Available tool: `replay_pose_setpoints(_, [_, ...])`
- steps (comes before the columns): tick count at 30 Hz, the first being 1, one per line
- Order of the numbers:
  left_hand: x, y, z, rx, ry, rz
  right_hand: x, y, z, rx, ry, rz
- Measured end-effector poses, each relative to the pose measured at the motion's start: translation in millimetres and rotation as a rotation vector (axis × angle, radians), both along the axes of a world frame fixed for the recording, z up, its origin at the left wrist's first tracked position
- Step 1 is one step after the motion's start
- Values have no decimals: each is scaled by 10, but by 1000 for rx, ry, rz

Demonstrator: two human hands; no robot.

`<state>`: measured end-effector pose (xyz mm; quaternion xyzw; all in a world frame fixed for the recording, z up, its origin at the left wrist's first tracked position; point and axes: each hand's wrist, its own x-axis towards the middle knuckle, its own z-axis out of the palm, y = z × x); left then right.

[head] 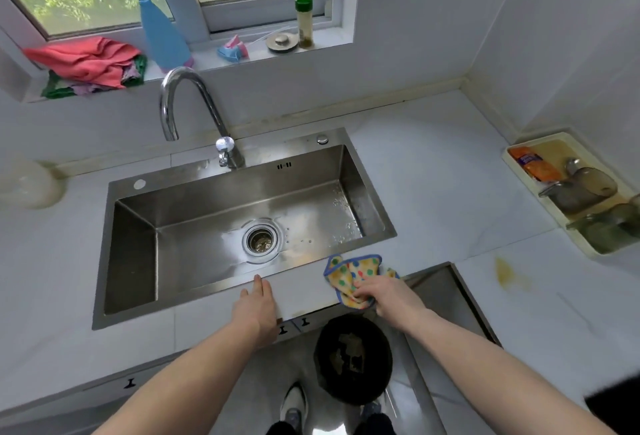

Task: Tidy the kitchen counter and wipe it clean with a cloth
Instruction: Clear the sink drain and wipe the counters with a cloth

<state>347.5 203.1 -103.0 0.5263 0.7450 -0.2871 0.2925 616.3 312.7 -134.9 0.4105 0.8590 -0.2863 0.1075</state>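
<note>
My right hand point(386, 294) grips a yellow cloth point(351, 273) with coloured dots and a blue border, pressed on the white counter point(433, 185) at its front edge, just right of the sink. My left hand point(258, 299) rests flat and open on the counter strip in front of the steel sink point(221, 192), fingers pointing at the basin. A yellowish-brown stain point(505, 272) marks the counter to the right.
A cream tray point(519, 171) with an orange packet and glass jars stands at the right wall. A tap point(188, 105) rises behind the sink. Cloths, a blue bottle and a green-capped bottle point(304, 21) line the windowsill. A black bin point(353, 358) stands on the floor below.
</note>
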Motion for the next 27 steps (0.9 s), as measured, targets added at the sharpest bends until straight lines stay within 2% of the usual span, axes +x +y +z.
replay_pose_setpoints(7, [-321,-73,104,12,10,-64,-196,-629,101,-79,-25,-251])
replay_pose_setpoints(12, [-319,18,325,-107,68,-328,-8,-912,383,-43,96,-564])
replay_pose_setpoints(15, [-321,234,433,-70,67,-458,159,-939,566,-17,183,-735])
replay_pose_setpoints(18, [-76,463,558,42,-1,-485,419,-963,771,56,261,-927])
replay_pose_setpoints(20, [101,590,594,98,-82,-506,601,-951,913,111,283,-978])
replay_pose_setpoints(23, [430,804,599,123,-175,-553,999,-915,1129,162,326,-1092])
replay_pose_setpoints(27, [879,991,635,136,-203,-615,1561,-828,1285,228,350,-1310])
